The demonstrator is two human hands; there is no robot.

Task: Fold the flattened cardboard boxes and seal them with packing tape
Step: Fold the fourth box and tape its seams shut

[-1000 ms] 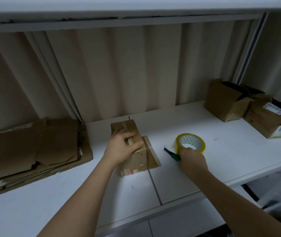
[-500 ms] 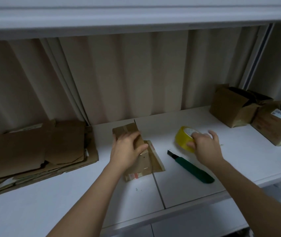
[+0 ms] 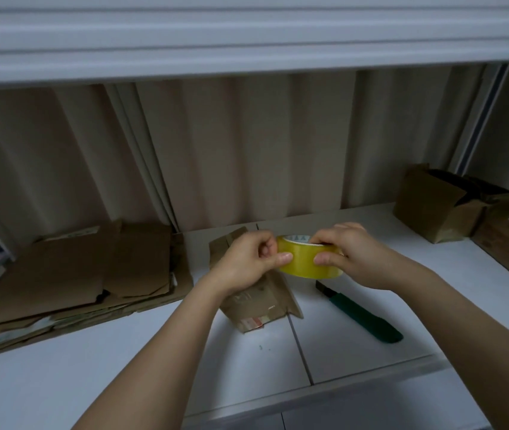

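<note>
— Where is the tape?

— The yellow roll of packing tape [image 3: 305,264] is held up off the white counter [image 3: 355,346], between both hands, above the small brown cardboard box [image 3: 259,305].

— How is each grip?

— The right hand [image 3: 350,254] is closed round the roll's right side, thumb on the outer band and fingers curled over the top edge. The left hand [image 3: 248,263] pinches at the roll's left side, thumb tip pressed on the yellow surface, fingers curled.

— And the box itself?

— It lies on the counter beneath the left wrist, one flap sticking out toward the right, a red-and-white label at its near end. Neither hand touches it, as far as can be seen.

— What else is close by?

— A green-handled utility knife [image 3: 361,315] lies on the counter just right of the box. To the left sits a stack of flattened brown cardboard sheets [image 3: 70,280]. Far right, two folded brown cardboard boxes [image 3: 451,206] stand against the beige curtain [image 3: 247,150].
</note>
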